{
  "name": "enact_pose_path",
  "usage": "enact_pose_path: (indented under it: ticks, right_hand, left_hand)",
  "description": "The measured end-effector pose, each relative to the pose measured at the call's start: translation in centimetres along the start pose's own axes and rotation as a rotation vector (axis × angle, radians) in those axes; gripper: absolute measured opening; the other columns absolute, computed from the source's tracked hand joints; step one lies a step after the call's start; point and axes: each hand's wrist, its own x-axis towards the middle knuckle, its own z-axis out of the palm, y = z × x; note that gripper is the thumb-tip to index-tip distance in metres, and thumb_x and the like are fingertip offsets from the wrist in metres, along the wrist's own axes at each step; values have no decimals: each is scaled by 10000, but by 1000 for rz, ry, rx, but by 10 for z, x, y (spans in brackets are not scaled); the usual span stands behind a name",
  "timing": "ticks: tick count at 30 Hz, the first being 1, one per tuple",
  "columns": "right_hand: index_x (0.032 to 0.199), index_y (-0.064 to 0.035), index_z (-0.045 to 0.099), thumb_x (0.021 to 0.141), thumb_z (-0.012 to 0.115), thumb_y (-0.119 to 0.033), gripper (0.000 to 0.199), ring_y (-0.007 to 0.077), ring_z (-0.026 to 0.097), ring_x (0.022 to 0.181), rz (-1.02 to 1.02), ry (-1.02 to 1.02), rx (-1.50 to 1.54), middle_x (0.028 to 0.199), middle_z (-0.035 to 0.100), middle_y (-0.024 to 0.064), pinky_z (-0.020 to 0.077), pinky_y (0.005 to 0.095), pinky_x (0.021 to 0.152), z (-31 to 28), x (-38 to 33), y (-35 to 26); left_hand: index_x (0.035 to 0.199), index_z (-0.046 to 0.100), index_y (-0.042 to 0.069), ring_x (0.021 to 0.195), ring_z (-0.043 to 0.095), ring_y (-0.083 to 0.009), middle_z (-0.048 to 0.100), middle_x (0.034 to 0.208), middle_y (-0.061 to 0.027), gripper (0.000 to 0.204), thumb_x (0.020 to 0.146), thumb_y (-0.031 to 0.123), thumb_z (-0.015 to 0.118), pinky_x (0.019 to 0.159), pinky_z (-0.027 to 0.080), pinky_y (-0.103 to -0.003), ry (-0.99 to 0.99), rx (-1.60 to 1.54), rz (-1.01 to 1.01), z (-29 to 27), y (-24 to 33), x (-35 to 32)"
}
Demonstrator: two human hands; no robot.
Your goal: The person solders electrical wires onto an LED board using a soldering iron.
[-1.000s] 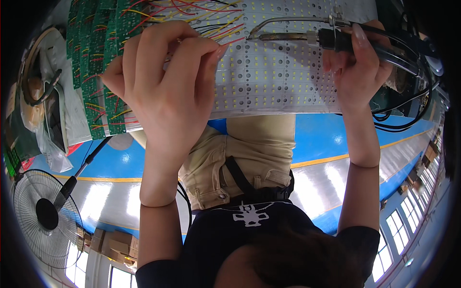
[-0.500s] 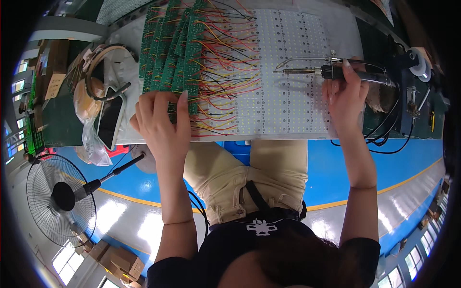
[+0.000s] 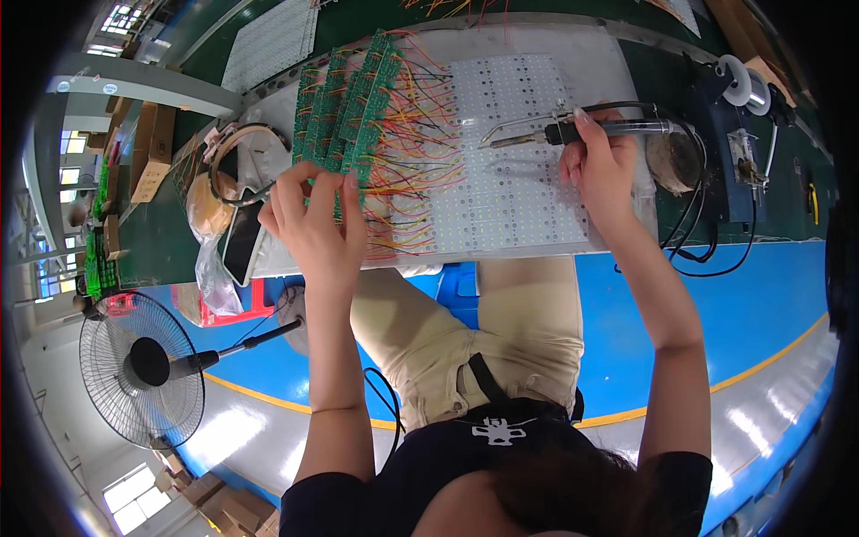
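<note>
**Obs 1:** Soldering iron [image 3: 573,134] gripped in right hand [image 3: 601,170], fingers [image 3: 586,125] curled tight round the dark handle. Metal tip pointing toward the person's left, hovering over the white LED panel [image 3: 510,188]. Contact between tip and panel: cannot tell.

**Obs 2:** Confirmed. Black cable [image 3: 653,127] leaving the handle rear, running right toward the round stand [image 3: 673,159] just beside the hand. And the left hand?

**Obs 1:** Left hand [image 3: 313,224] laid flat on the near end of the green circuit boards [image 3: 349,112], fingers [image 3: 324,192] spread moderately, pressing down. Nothing enclosed in the grip.

**Obs 2:** Boards stacked in overlapping rows, tilted, on the panel's left part. Red, yellow and orange wires [image 3: 416,161] fanning from the boards across the panel surface.

**Obs 1:** Panel resting on a grey work surface [image 3: 591,54], near edge over the lap. Beige trousers [image 3: 465,331] below, dark shirt [image 3: 465,456] at the lower rim.

**Obs 2:** Left of the boards: roll of tape [image 3: 234,148], dark flat phone-like object [image 3: 240,246], clear plastic bag [image 3: 208,268]. Green bench top [image 3: 161,242] beneath.

**Obs 1:** Right of the stand: blue unit [image 3: 743,170] with a solder spool [image 3: 735,76] above it, well apart from the right hand.

**Obs 2:** Floor level: blue floor [image 3: 743,295] with yellow line [image 3: 769,358]; black pedestal fan [image 3: 134,367] at lower left.
</note>
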Motion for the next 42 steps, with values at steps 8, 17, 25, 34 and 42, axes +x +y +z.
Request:
enact_pose_path:
  ticks: [8, 17, 25, 34, 42]
  right_hand:
    - [906, -15, 503, 947, 644, -164, 209, 107, 455, 387, 17, -2, 11, 517, 491, 31, 394, 289, 389, 3, 5, -8]
    - [898, -65, 473, 970, 592, -175, 178, 114, 439, 364, 106, 141, 56, 504, 470, 25, 345, 273, 353, -4, 1, 5]
    - [908, -75, 469, 965, 598, -169, 170, 104, 441, 384, 121, 167, 81, 525, 456, 19, 358, 274, 360, 0, 9, 2]
    - [860, -47, 479, 960, 606, -93, 168, 93, 462, 384, 119, 100, 41, 540, 479, 13, 387, 251, 371, -1, 6, 1]
    - [860, -58, 484, 959, 608, -99, 164, 80, 458, 386, 73, 91, 38, 543, 479, 5, 375, 244, 368, 0, 8, -4]
  left_hand:
    - [883, 676, 107, 953, 545, -240, 583, 1029, -39, 137, 876, 244, 691, 830, 311, -397, -34, -1, -31, 30, -30, 19]
    - [905, 668, 82, 886, 601, -266, 622, 957, -72, 114, 870, 189, 681, 791, 404, -411, 17, -230, -58, 26, -53, 88]
    - [1006, 680, 109, 938, 658, -302, 683, 976, -89, 198, 840, 216, 696, 852, 487, -436, -179, 21, 128, 170, -122, 245]
    - [1017, 742, 174, 1146, 572, -220, 658, 1195, 19, 236, 785, 141, 715, 1009, 377, -445, -233, 218, 140, 247, -142, 268]
    - [863, 782, 227, 1036, 561, -177, 632, 1063, 58, 152, 738, 151, 740, 924, 343, -410, 313, 95, 438, 154, -137, 251]
